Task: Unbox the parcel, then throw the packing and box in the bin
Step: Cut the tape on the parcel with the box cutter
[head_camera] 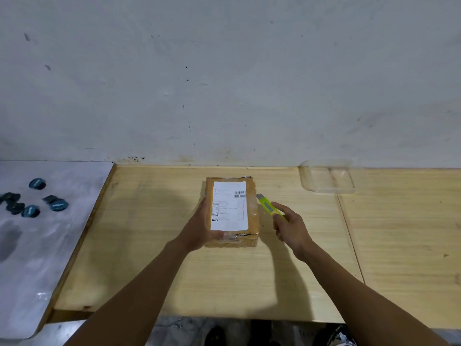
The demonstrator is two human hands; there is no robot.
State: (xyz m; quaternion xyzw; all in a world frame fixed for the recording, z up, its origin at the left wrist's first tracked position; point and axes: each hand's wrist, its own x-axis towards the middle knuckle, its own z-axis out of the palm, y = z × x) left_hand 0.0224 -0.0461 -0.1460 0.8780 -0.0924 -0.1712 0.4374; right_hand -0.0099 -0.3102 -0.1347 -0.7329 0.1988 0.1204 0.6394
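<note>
We had barely begun; the taped cardboard parcel (232, 211) lay sealed mid-table (149, 245); our left hand (199, 228) clasped its near corner; our right hand (290, 227) gripped a yellow utility knife (269, 207) beside it; cutting, emptying and binning remained.

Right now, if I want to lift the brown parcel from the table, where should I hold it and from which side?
Probably grip the parcel across its two long side walls, coming from above at the near end. It lies flat, label up, narrow enough for that. The left hand already holds its left edge; the right hand is busy with the yellow knife.
</note>
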